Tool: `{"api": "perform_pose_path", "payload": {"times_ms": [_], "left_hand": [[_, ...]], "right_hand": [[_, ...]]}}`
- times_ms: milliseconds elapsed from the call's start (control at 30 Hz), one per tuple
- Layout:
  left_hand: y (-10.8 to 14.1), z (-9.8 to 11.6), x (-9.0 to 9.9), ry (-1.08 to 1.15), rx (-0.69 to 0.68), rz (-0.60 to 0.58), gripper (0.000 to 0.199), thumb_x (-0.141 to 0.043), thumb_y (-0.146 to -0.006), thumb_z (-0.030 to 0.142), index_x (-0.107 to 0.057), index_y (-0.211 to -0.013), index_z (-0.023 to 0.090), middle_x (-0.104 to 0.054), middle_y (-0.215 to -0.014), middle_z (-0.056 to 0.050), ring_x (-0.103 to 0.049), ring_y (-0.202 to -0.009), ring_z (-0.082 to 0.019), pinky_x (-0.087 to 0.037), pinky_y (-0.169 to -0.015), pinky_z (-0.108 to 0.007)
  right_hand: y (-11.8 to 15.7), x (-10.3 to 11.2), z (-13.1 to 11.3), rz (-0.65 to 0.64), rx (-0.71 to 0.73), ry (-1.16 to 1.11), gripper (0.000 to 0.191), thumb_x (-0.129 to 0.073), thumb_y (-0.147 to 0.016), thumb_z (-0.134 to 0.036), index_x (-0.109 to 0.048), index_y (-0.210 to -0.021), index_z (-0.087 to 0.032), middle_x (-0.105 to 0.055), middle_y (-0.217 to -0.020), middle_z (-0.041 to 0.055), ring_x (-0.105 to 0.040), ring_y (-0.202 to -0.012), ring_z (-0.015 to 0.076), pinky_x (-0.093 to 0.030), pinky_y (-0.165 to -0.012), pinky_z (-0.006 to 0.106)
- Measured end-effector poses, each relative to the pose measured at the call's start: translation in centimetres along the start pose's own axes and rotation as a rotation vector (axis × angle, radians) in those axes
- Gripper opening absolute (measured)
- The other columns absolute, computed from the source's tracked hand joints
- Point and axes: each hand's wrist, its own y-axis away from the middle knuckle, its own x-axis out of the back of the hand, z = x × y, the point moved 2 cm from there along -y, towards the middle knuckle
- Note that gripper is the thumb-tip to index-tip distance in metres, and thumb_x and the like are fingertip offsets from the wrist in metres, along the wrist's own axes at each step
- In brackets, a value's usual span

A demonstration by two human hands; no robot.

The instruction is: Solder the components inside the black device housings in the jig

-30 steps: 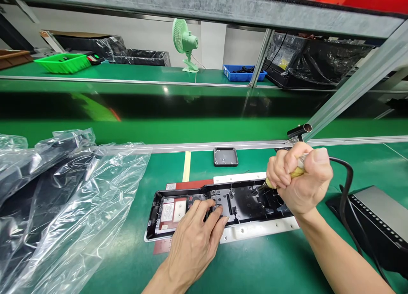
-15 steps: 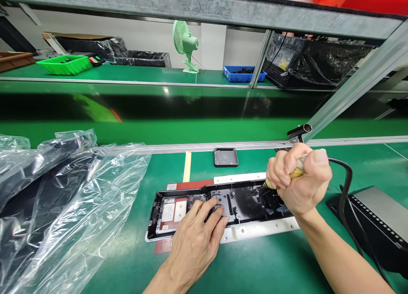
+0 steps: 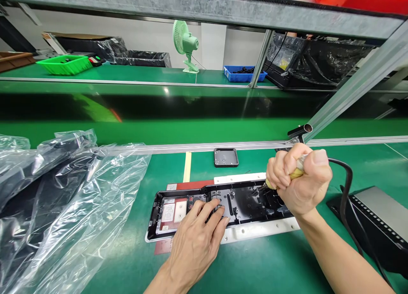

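Note:
My right hand is wrapped round a corded tool with a yellow handle, whose dark tip points down into a long black plastic housing. My left hand lies with its fingertips inside the middle of that housing, its fingers slightly apart and bent. The housing rests on a white fixture with reddish-brown plates beneath. Inside its left end show a label and a pale block. What the tool's tip touches is too small to make out.
A small black tray-like part lies behind the housing. Plastic-wrapped black parts cover the left side. At the right are a grey and black device and a black cable. A metal rail runs behind.

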Motion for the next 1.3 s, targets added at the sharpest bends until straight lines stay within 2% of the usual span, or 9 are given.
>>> {"api": "perform_pose_path", "payload": {"times_ms": [1133, 1300], "left_hand": [[-0.48, 0.28, 0.35, -0.014, -0.027, -0.008, 0.019, -0.055, -0.104, 0.014, -0.073, -0.109, 0.011, -0.077, -0.115, -0.012, -0.067, -0.099, -0.026, -0.062, -0.082, -0.044], [-0.49, 0.31, 0.37, -0.015, -0.033, -0.009, 0.019, -0.055, -0.104, 0.013, -0.073, -0.109, 0.011, -0.077, -0.115, -0.012, -0.068, -0.101, -0.027, -0.062, -0.084, -0.045]], "right_hand": [[0.09, 0.04, -0.02, -0.001, -0.014, -0.013, 0.046, -0.065, -0.092, -0.049, -0.053, -0.058, -0.020, -0.038, -0.041, -0.0056, -0.028, -0.033, 0.0076, -0.024, -0.032, 0.020], [0.09, -0.02, -0.23, -0.042, -0.012, 0.017, 0.048, -0.064, -0.093, -0.051, -0.051, -0.059, -0.021, -0.038, -0.042, -0.0055, -0.029, -0.033, 0.0076, -0.025, -0.033, 0.020]]}}
